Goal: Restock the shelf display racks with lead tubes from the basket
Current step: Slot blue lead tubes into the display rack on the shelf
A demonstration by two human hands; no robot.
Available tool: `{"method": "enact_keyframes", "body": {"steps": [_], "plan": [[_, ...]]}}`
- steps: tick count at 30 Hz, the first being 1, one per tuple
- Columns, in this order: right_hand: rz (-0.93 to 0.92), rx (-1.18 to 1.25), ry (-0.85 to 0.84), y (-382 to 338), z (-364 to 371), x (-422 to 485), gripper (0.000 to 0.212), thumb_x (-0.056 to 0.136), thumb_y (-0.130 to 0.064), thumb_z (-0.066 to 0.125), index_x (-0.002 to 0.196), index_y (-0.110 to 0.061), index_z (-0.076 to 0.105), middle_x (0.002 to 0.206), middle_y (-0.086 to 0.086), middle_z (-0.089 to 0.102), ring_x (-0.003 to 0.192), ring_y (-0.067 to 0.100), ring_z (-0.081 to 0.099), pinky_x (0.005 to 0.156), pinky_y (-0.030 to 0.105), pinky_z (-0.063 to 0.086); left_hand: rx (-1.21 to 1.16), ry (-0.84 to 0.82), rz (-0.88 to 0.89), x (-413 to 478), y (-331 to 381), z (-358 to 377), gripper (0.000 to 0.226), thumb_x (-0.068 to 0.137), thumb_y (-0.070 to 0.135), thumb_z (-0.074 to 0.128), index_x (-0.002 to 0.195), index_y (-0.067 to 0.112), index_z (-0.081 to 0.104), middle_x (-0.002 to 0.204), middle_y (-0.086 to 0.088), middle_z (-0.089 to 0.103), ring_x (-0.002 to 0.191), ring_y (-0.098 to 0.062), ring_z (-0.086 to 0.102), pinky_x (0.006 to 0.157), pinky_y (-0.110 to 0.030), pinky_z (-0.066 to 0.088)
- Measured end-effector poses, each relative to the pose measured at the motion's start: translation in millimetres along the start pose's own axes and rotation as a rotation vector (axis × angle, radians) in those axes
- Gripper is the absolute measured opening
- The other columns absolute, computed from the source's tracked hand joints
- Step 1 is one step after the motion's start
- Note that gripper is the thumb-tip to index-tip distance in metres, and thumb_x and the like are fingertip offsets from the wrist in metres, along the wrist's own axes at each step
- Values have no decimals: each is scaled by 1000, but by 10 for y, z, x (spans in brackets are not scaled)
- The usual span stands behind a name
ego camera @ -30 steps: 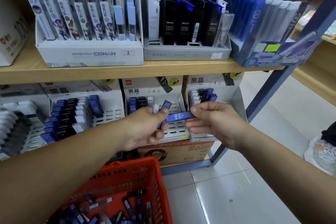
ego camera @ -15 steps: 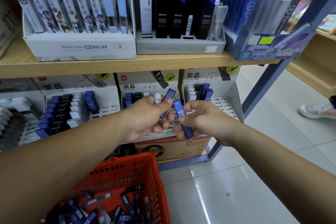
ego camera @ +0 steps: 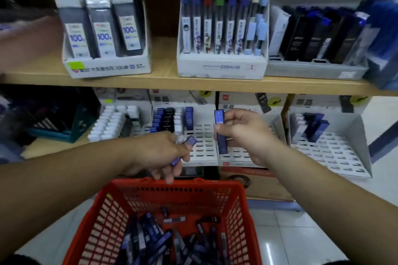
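Plenty left to do: the red basket [ego camera: 163, 185] holds a heap of lead tubes [ego camera: 150, 241], and the white display racks [ego camera: 204, 146] under the wooden shelf [ego camera: 150, 83] show rows of bare slots. The right hand [ego camera: 243, 135] pinches one blue tube [ego camera: 219, 116] upright before the rack. The left hand [ego camera: 159, 153], above the basket rim, is curled round spare tubes [ego camera: 190, 141].

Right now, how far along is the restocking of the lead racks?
Partway. Done: the slotted rack beside the hands holds a cluster of seated tubes at its back left. In hand: the right hand pinches one blue lead tube upright; the left hand grips spare tubes. Left: front slots there and most of the right-hand rack stand open, and the red basket holds a pile of tubes.
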State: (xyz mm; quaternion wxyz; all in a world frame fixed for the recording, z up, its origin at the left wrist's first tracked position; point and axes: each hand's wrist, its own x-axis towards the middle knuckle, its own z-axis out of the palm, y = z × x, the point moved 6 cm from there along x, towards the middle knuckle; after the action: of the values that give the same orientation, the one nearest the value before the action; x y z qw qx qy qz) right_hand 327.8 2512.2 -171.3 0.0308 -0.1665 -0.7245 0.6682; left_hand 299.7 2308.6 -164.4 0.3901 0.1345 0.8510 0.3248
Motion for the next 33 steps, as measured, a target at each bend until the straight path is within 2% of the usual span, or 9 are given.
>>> {"method": "enact_keyframes", "body": {"steps": [2,5,10,14,17,21,25,30,33], "plan": [[-33,-63,36,-19,112,63,22,85,-5,82,99,-11,67,77,9,72,75,24,71,58,32,56,-8,19,-44,-34,-226,-124,37,110,43,44,112,9,60,72,-6,71,51,-19,57,52,-30,44],[-32,-44,92,8,199,140,18,88,-1,78,95,-9,63,82,17,73,66,22,73,61,35,61,-46,65,-51,6,-465,-242,32,110,39,46,117,9,58,77,-8,74,48,-16,51,52,-31,40],[-53,15,153,143,301,302,12,93,3,71,96,-6,64,98,24,71,92,38,74,76,38,65,-147,-38,-54,112,-587,-247,29,106,27,56,120,1,56,105,-15,77,58,-15,57,65,-34,46],[-66,27,200,232,393,476,15,89,2,76,90,-9,66,95,26,72,92,41,74,78,42,65,-265,-156,32,150,-537,-252,29,107,27,56,127,9,47,109,-9,78,72,-20,67,61,-28,47],[-107,-2,199,238,509,628,17,90,4,74,89,-11,65,80,14,70,81,30,70,75,33,64,-259,-175,70,168,-546,-285,30,106,34,54,121,7,52,103,-15,78,72,-22,70,55,-25,46],[-193,-150,140,248,663,748,33,93,5,68,89,-27,67,81,17,73,80,17,65,93,41,58,-234,-123,75,170,-614,-328,35,104,45,52,119,13,57,84,-16,76,55,-19,61,47,-25,41],[-287,-343,73,161,733,755,39,96,7,58,89,-31,64,87,20,74,76,17,60,75,20,50,-262,-66,118,169,-666,-415,32,103,46,55,112,17,64,72,-9,69,49,-14,51,48,-25,38],[-300,-500,55,197,732,751,26,96,4,58,96,-21,66,79,5,70,67,0,60,72,17,47,-292,-63,122,180,-688,-438,29,104,39,57,117,15,64,76,-7,70,51,-12,44,52,-25,35],[-266,-556,94,275,770,791,17,95,-1,64,99,-17,70,84,4,73,70,12,61,67,21,47,-320,-66,119,186,-682,-445,23,106,34,56,118,16,63,78,-6,69,49,-12,41,49,-25,32]]}}
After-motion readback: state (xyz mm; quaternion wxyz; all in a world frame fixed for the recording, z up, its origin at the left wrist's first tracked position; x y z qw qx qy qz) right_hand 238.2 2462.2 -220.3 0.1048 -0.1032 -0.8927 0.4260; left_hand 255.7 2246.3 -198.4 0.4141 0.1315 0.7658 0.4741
